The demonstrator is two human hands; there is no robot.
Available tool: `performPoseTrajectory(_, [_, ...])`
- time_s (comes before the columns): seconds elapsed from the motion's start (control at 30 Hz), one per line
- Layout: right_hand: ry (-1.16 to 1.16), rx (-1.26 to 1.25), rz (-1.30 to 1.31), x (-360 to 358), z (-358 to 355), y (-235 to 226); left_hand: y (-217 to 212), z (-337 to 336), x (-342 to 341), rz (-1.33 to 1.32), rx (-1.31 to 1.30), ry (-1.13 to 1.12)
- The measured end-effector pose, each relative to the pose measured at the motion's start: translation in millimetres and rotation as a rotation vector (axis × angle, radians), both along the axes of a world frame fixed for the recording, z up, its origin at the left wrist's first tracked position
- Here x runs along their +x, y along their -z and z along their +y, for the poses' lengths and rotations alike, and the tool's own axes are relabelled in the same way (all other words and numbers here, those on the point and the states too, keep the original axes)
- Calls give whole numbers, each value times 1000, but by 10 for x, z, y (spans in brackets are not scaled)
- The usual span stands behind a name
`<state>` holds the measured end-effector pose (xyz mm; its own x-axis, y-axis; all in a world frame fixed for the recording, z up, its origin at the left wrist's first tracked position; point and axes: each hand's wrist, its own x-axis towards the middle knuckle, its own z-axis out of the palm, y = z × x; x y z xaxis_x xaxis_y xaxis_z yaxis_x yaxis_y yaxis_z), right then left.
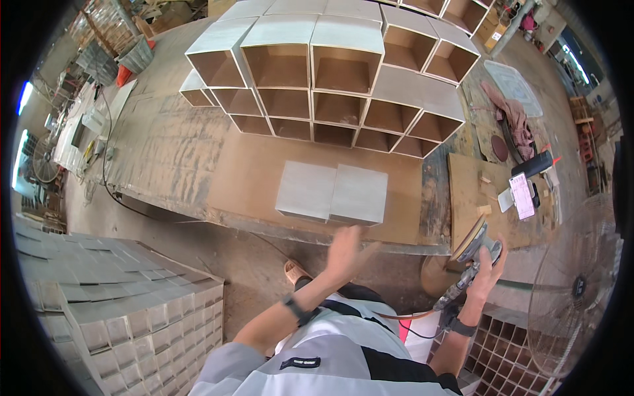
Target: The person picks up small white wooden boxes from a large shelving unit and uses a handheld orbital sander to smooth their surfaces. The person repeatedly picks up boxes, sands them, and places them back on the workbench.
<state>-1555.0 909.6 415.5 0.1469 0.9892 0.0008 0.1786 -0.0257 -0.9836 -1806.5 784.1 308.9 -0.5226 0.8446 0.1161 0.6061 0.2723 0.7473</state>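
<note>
My right hand (487,267) grips a round orbital sander (474,241) with its pad tilted up, just off the near edge of the workbench (198,165). My left hand (347,251) is raised with fingers spread and holds nothing; it hovers below two grey square boxes (332,193) that lie side by side near the bench's front edge. The sander's orange hose (422,310) trails down toward my body.
A stack of open wooden cube boxes (330,72) fills the back of the bench. Grey boxes are piled at the lower left (125,303). A standing fan (581,290) is at right. A cloth (512,115) and small items lie on a board at right.
</note>
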Motion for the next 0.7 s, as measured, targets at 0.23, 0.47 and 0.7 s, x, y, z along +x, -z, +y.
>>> performPoseTrajectory(0.23, [-174,65,-130,-399,259,-291,343,-28,-611,-91,150,-144])
performPoseTrajectory(0.47, [-456,204,-360,-1023,287,-667,1307,301,-807,-301,207,-105])
performPoseTrajectory(0.7, [-831,499,-638,-1984,191,-801,841,299,-729,75,111,-9])
